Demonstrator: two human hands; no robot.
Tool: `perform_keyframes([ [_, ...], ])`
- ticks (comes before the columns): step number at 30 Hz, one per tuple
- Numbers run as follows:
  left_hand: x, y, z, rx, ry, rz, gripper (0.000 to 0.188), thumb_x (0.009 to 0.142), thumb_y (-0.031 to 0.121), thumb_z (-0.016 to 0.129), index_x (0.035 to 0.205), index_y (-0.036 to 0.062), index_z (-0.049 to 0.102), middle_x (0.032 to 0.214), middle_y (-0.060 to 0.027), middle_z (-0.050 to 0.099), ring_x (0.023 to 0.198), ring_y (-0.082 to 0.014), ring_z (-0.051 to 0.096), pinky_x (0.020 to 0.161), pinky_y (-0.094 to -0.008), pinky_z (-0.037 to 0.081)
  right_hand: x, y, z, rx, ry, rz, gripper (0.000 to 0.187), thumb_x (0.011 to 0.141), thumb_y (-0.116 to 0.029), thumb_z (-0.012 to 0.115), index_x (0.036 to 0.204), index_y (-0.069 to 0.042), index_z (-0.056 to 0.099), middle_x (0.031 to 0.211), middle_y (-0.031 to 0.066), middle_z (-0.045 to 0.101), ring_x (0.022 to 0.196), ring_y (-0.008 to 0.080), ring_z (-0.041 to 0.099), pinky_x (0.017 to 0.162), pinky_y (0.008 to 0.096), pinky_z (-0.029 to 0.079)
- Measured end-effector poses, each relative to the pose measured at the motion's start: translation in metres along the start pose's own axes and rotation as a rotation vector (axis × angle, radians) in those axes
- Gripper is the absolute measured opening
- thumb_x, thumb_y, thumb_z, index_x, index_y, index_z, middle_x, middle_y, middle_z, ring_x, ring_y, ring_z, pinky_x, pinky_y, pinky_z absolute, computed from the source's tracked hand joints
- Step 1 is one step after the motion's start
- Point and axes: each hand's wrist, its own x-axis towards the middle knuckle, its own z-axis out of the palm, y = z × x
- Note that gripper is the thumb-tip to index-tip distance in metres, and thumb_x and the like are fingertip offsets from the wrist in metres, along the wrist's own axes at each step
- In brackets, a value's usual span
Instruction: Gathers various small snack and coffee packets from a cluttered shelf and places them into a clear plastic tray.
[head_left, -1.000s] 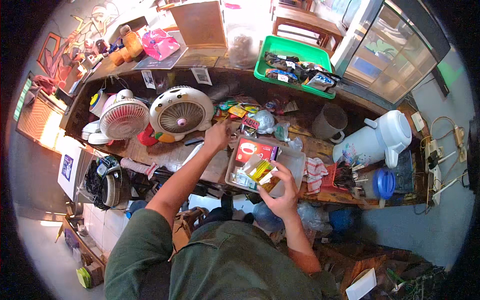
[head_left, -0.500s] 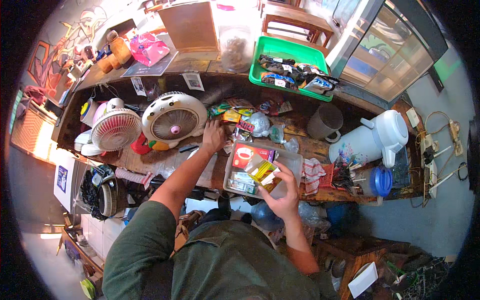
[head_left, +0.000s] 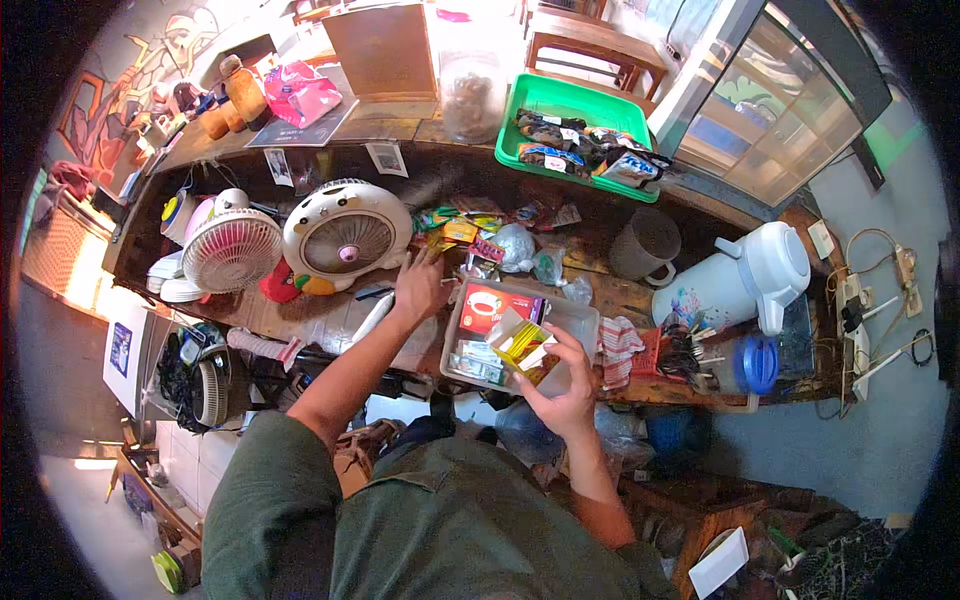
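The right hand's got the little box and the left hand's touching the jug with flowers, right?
Not quite: the head view shows the left hand by the colourful packets near a white fan, well away from the jug. The right hand does have the little box.

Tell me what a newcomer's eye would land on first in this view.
Probably the bright green tray of dark packages, up on the back ledge, right of centre. Next, the white animal-faced fan left of centre, close to the left hand. Then the red box in the pale container near the middle, where the right hand holds a small open box of yellow sachets.
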Motion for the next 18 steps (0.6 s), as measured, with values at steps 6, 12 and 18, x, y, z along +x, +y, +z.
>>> perform_keyframes([
  [6,-0.058,0.0,-0.05,-0.485,0.344,-0.04,0.042,0.083,0.021,0.074,0.121,0.0044,0.068,0.129,-0.0159,0.064,0.116,-0.0297,0.063,0.098,-0.0442,0.049,-0.003,0.001,-0.004,0.026,-0.022,-0.015,0.055,0.07,-0.005,0.084,0.115,-0.007,0.054,0.133,0.0196,0.06,0.12,0.0348,0.06,0.1,0.0417,0.048],
  [12,-0.096,0.02,-0.108,-1.325,0.526,-0.135,0.017,0.084,-0.003,0.075,0.101,-0.001,0.073,0.106,-0.0066,0.069,0.079,-0.0063,0.064,0.068,-0.0196,0.052,0.001,-0.003,-0.003,0.004,-0.046,-0.039,0.054,0.069,-0.006,0.084,0.115,-0.008,0.056,0.133,0.0167,0.06,0.119,0.0349,0.061,0.099,0.0411,0.049],
  [18,-0.134,0.059,-0.164,-1.301,0.54,-0.033,0.018,0.082,-0.002,0.077,0.1,-0.0009,0.074,0.108,-0.0093,0.068,0.088,-0.0113,0.068,0.076,-0.0238,0.057,0.0,-0.001,0.007,0.051,-0.094,-0.091,0.055,0.068,-0.005,0.084,0.115,-0.01,0.055,0.133,0.0163,0.06,0.12,0.0353,0.06,0.099,0.0417,0.05],
])
